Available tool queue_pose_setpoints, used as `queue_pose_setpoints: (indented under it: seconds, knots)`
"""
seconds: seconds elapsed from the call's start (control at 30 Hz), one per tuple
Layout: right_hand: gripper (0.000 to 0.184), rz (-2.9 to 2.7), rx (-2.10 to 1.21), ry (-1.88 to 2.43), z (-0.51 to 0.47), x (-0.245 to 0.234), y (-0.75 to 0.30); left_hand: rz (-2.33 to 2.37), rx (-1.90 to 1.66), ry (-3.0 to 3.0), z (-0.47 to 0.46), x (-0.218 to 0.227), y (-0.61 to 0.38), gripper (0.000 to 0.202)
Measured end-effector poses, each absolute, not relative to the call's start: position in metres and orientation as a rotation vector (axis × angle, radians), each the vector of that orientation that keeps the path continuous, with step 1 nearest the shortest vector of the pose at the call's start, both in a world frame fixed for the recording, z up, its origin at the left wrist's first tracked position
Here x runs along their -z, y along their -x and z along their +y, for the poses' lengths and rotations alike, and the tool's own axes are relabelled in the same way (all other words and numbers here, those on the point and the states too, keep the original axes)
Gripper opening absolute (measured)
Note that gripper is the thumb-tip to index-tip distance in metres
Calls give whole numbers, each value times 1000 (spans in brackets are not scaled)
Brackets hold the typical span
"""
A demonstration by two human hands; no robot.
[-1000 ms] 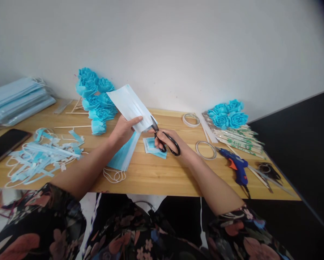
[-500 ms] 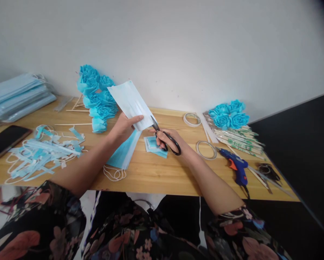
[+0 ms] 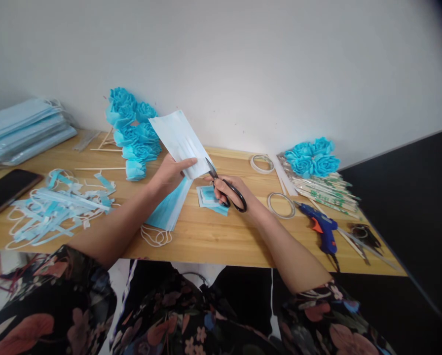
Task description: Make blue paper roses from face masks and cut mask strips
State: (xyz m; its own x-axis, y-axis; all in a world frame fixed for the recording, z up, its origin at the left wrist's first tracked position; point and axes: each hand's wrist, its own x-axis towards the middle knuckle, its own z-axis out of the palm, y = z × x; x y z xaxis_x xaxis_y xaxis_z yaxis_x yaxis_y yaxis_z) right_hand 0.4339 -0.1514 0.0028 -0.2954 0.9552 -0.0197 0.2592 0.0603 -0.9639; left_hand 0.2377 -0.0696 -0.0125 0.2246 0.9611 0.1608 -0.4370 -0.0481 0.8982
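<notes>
My left hand [image 3: 171, 170] pinches a pale blue face mask [image 3: 177, 137] that is held up and tilted above the table, thumb on the near side. In my right hand [image 3: 233, 186] is a pair of black-handled scissors [image 3: 239, 199], fingers through the loops. The blades lie at the lower right edge of the mask; whether they are parted is hard to make out. Below my left wrist, masks with ear loops [image 3: 171, 206] lie on the table. Small cut blue pieces [image 3: 212, 199] rest under my right hand.
Cut strips and ear loops [image 3: 58, 207] lie heaped at left beside a phone [image 3: 8, 192] and stacked masks [image 3: 24, 130]. Blue fabric flowers [image 3: 135, 138] stand behind. Rightward are tape rolls [image 3: 281, 205], a glue gun [image 3: 322, 229], more flowers [image 3: 312, 158] and wrapped sticks [image 3: 328, 192].
Very little differs. The mask and my left hand have shifted slightly to the right; the scissors stay at the mask's edge.
</notes>
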Motion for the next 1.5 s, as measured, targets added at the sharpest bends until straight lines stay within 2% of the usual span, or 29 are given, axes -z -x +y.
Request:
queue_pose_setpoints:
  seconds: [0.23,1.1,1.5]
  knots:
    - [61,-1647,-1239,1244,-153,-5,-433,651,-1260,-1076,-70,13,-237,55]
    - [50,-1581,-1205,1374,-154,-8,-429,627,-1265,-1073,-68,15,-237,54]
    - [56,-1565,-1217,1388,-149,-2,-431,643,-1269,-1064,-71,12,-238,49]
